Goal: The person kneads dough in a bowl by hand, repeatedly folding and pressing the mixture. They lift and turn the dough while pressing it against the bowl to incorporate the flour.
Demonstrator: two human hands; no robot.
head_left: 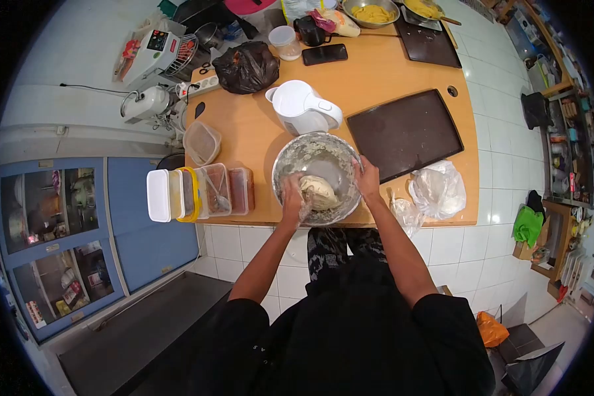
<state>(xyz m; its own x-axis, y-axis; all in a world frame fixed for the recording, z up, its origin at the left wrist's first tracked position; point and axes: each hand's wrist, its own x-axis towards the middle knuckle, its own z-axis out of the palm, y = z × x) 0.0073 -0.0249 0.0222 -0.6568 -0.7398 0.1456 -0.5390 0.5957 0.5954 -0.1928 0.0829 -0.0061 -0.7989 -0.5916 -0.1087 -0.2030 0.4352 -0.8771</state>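
Observation:
A metal bowl [323, 153] with flour-smeared walls stands at the table's front edge. Inside it, low and left of centre, lies a lump of pale dough [319, 193]. My left hand [292, 195] is in the bowl at the dough's left side, its fingers blurred against the dough. The bowl's right rim is gripped by my right hand [367, 177], with the fingers closed over the edge. Just behind the bowl is a white pitcher [300, 105]. Plastic bags [439, 189] with white contents lie right of my right hand.
A dark baking tray [408, 134] lies on the table [244, 142] to the right. Plastic containers [214, 191] line the left front edge. Farther back are a black bag [247, 67], a phone [325, 55], a lidded tub [284, 43] and a second tray [429, 45].

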